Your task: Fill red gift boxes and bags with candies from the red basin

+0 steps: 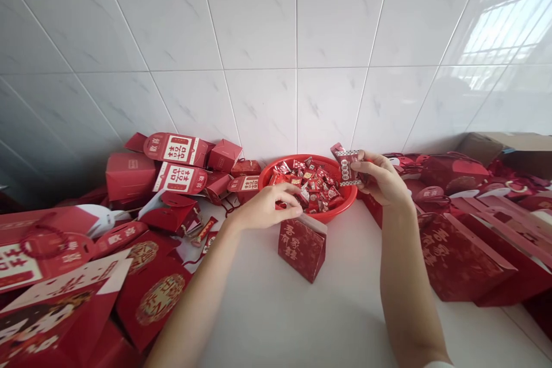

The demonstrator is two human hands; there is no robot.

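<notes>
In my right hand (pixel 379 175) are small red wrapped packets (pixel 347 168), pinched between thumb and fingers above the right rim of a red plastic basket (pixel 321 215). Inside the basket lie many small wrapped candies (pixel 317 181) in red, with some white and gold. My left hand (pixel 271 204) is curled at the basket's front left, its thumb and fingertips at the top rim of a red gift box (pixel 299 244). That box stands upright on the white table, with gold characters on its front. What lies behind the left fingers is hidden.
Red gift boxes (pixel 175 149) with white labels pile up on the left, along with flat red bags (pixel 159 299). More red boxes (pixel 461 253) stand on the right. A brown cardboard box (pixel 509 141) is at the back right, and a tiled wall (pixel 297 40) rises behind.
</notes>
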